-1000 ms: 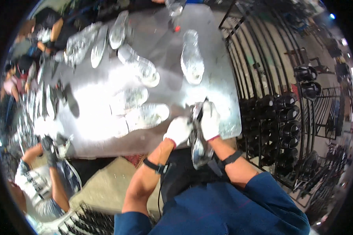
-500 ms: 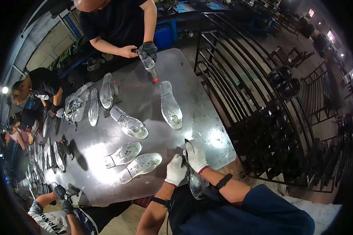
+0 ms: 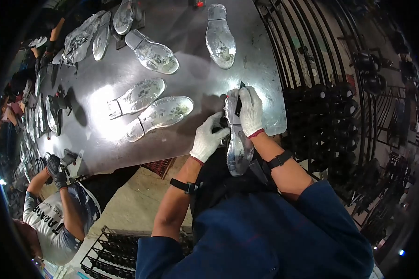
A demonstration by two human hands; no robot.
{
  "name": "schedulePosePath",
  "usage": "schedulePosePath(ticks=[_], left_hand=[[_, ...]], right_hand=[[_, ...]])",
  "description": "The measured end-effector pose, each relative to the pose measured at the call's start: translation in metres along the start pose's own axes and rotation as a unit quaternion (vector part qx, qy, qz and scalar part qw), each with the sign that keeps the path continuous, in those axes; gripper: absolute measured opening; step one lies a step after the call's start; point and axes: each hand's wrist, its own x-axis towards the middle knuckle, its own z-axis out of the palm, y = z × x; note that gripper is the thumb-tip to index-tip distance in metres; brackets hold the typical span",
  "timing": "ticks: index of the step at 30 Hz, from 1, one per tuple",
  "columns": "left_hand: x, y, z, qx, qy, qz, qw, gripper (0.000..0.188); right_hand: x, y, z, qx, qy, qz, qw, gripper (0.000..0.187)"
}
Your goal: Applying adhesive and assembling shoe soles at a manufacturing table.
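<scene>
A long shoe (image 3: 239, 151), sole up and covered in a shiny, film-like layer, lies lengthwise in front of me, its near end overhanging the table edge. My left hand (image 3: 208, 139), in a white knit glove, is closed on the shoe's left side near the middle; dark material shows by its fingertips. In my right hand (image 3: 250, 111), also white-gloved, a slim black handheld tool (image 3: 238, 103) is gripped along the shoe's far right part. The tool's exact kind is unclear, and the palm hides part of it.
On the metal table (image 3: 191, 79), a pair of similar shoes (image 3: 160, 116) lies to the left. Another shoe (image 3: 220, 39) rests farther off, with several more at the far left. A black metal rack (image 3: 307, 51) stands right. At the lower left, a co-worker's gloved hand (image 3: 56, 169) works.
My view has tilted down toward my body, so the co-worker across the table has left the picture. My hands have moved apart along the shoe, and more of its sole shows.
</scene>
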Motion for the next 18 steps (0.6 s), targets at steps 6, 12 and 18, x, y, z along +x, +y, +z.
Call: schedulePosePath(ticks=[6,12,18], left_hand=[[0.005,0.008,0.002,0.038,0.053,0.039,0.997,0.042],[0.014,0.013,-0.008,0.202,0.032,0.167,0.965,0.022],[0.027,0.015,-0.011,0.200,0.035,0.264,0.943,0.014]], right_hand=[[-0.003,0.018,0.001,-0.005,0.015,-0.035,0.999,0.036],[-0.001,0.019,0.002,0.019,0.013,-0.033,0.999,0.036],[0.003,0.021,0.001,0.012,0.008,-0.034,0.999,0.037]])
